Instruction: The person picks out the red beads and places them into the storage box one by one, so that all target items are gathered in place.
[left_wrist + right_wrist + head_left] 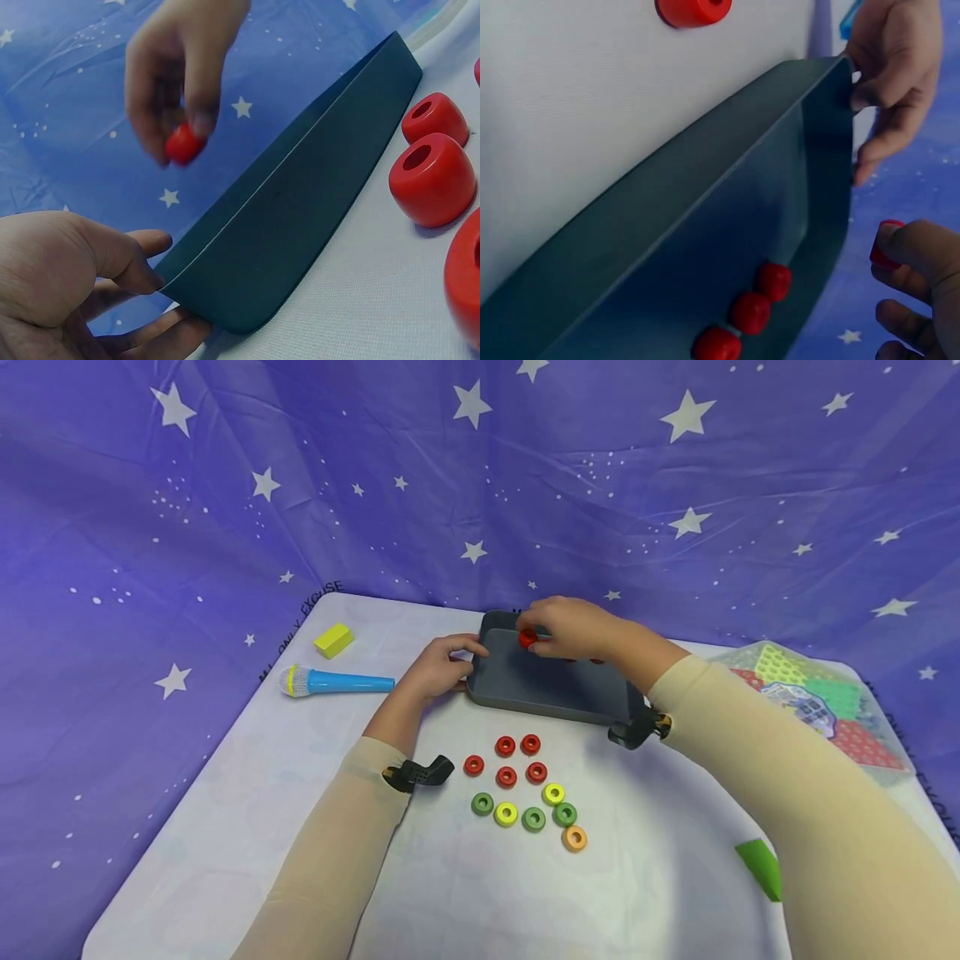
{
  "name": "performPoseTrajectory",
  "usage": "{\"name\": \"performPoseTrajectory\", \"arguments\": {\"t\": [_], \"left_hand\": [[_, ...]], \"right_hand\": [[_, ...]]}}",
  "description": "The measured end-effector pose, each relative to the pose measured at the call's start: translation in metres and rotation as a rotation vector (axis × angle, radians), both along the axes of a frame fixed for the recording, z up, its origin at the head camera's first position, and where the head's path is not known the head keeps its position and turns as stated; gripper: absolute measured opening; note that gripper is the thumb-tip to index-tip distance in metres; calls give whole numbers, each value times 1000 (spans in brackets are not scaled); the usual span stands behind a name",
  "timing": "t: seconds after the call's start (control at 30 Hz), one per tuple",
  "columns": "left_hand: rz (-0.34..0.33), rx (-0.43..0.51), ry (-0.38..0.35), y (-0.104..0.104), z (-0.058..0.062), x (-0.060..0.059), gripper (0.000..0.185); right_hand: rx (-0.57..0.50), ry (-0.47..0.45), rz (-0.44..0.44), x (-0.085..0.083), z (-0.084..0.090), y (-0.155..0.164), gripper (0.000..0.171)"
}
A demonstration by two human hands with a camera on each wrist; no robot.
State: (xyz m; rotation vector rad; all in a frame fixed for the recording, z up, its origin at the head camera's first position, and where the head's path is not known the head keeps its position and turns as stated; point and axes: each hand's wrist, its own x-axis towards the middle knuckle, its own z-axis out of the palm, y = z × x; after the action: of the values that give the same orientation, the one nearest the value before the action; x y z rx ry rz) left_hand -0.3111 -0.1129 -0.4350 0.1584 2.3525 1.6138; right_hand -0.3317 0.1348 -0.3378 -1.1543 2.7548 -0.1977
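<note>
A dark grey tray (551,693) lies on the white table, and my left hand (438,667) holds it at its left end. In the left wrist view, the thumb (139,274) is at the rim and other fingers reach under the corner. Over the tray, my right hand (573,625) pinches a red bead (527,638) with a hole through it, between thumb and fingers. Inside the tray, the right wrist view shows a row of red beads (751,312). Several loose red beads (506,746) lie in front of the tray.
Nearer me lie green beads (533,819), yellow beads (506,814) and an orange bead (574,838). To the left are a blue toy microphone (348,683) and a yellow block (333,641). A clear package (873,747) and a green piece (761,867) lie right.
</note>
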Motion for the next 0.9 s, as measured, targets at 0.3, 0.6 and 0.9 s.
{"name": "performPoseTrajectory", "arguments": {"t": [0.3,0.6,0.9], "left_hand": [[-16,-2,0,0,3,3,39],[-12,3,15,-1,-1,0,39],[-21,0,19,-2,-1,0,39]], "right_hand": [[81,23,-66,-36,-30,-30,27],[181,71,-90,-54,-53,-44,15],[183,37,-104,-53,-58,-42,24]]}}
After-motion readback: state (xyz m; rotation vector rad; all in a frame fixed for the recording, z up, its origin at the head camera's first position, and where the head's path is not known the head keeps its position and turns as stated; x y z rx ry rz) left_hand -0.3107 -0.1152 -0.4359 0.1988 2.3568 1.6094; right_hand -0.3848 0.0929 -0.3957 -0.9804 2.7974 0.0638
